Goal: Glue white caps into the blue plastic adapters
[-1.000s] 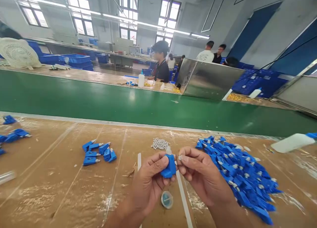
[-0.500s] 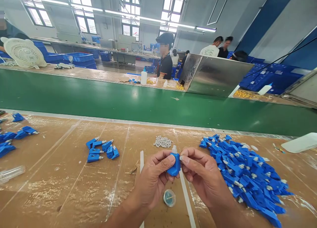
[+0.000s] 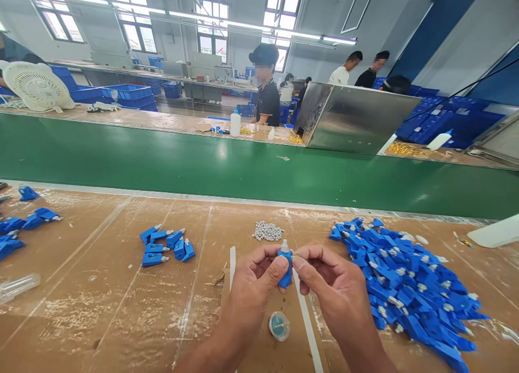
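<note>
My left hand (image 3: 253,281) grips a blue plastic part (image 3: 285,273) with a pale nozzle-like tip pointing up. Against the right side of that part, my right hand (image 3: 334,278) has its thumb and index finger pinched; whatever sits between them is too small to make out. A pile of small grey pieces (image 3: 267,231) lies just beyond both hands. Below the held part is a round clear dish (image 3: 279,326) with something bluish in it. To the right spreads a large heap of blue parts (image 3: 405,286) with pale tips.
Several blue parts (image 3: 154,248) lie left of centre, more at the far left near a clear tube (image 3: 18,287). A white bottle (image 3: 494,231) lies at the right edge. Beyond the table runs a green belt (image 3: 162,165), with people behind it.
The blue part has turned a little in my left hand and looks narrower. My right fingertips remain at its side. The view has shifted slightly.
</note>
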The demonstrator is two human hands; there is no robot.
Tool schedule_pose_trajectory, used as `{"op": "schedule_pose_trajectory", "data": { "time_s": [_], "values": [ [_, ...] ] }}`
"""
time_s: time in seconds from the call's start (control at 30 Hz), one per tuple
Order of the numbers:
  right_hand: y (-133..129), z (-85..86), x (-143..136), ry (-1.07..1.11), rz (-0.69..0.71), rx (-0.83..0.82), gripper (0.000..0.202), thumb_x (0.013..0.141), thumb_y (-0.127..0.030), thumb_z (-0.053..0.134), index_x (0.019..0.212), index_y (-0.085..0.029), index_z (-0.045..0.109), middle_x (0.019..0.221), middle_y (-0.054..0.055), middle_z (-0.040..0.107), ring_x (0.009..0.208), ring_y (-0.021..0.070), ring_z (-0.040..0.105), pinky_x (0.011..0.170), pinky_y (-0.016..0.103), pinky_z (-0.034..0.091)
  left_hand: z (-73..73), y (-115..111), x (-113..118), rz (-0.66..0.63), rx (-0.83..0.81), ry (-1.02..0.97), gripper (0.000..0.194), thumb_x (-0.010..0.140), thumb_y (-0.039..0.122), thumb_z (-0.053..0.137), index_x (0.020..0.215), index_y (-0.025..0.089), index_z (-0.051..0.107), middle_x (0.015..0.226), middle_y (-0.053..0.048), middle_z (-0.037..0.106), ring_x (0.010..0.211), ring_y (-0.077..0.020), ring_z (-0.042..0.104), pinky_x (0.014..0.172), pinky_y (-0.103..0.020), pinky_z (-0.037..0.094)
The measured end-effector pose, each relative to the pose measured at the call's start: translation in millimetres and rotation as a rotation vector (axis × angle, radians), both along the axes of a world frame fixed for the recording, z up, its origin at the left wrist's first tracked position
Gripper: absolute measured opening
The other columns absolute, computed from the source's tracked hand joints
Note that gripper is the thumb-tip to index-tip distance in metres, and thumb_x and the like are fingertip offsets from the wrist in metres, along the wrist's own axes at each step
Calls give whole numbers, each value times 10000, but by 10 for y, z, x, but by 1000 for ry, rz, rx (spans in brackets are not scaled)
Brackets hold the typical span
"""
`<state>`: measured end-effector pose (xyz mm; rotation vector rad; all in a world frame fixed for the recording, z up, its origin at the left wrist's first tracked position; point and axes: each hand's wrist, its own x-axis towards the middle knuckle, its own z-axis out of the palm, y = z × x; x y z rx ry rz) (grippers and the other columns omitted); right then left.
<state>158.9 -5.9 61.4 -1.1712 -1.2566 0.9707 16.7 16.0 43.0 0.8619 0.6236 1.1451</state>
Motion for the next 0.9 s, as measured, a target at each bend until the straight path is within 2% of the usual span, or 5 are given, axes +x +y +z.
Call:
{"op": "schedule_pose_trajectory", "data": {
  "time_s": [0.13,0.27,0.4,0.6,0.9],
  "values": [
    [15,-37,4,37,13,-24,198,891,-372,746,813,-191,725,698,3,646,575,101,587,514,184,509,-20,4,-20,17,96,67,243,891,385,724,974,160,756,737,4,580,646,-75,485,589,-192,414],
    [46,-78,27,292,102,-113,181,819,-352,823,842,-198,731,709,-8,622,565,86,565,478,169,505,10,13,-52,-45,85,45,252,893,393,721,1005,172,769,721,1,588,635,-78,499,548,-186,405],
    [58,-91,60,498,160,-249,351,723,-356,899,1023,-221,777,667,-25,576,502,61,500,378,128,423,32,9,-60,-108,57,31,239,903,385,711,998,176,779,712,-7,619,621,-73,514,539,-178,401],
    [49,-157,114,544,223,-292,354,707,-367,904,1026,-238,822,650,-3,623,467,53,495,372,133,415,7,-23,-60,-156,109,72,233,942,357,659,1018,180,790,751,-18,610,643,-83,527,575,-194,426],
    [20,-237,126,596,322,-300,271,767,-321,861,1030,-271,821,809,34,711,528,73,592,396,130,448,101,-114,-135,-58,278,375,267,938,403,647,940,187,803,726,-10,505,689,-126,516,596,-225,483]
  ]
}}
